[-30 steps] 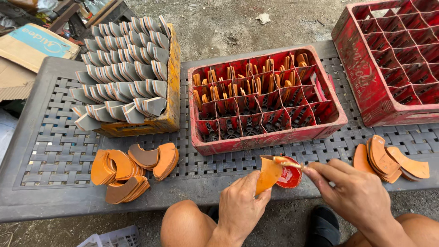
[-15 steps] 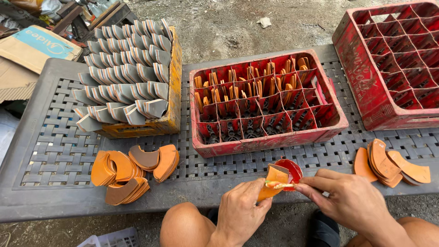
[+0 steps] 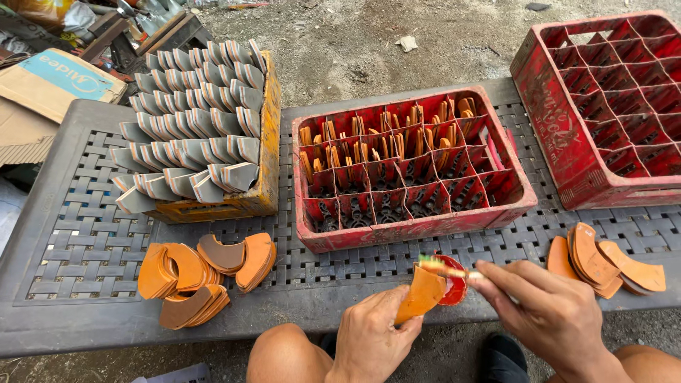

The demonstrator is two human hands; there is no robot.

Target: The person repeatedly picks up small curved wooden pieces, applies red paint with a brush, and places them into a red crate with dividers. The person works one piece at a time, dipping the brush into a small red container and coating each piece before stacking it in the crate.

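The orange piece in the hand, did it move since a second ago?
Yes. The left hand brought the orange piece down nearer the table edge, and the right hand swung its brush onto the top. Both grips stayed. The crates and piles stayed put.

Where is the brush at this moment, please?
In the head view, low and right of centre: the right hand holds the brush over the orange piece, beside the red dish.

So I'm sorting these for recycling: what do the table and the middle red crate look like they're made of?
The table looks like dark grey moulded plastic: its top is a basket-weave lattice with a smooth matte rim. The middle red crate also looks like plastic, moulded with thin divider walls, its surface scuffed, faded and grimy. Neither can be confirmed by look alone.
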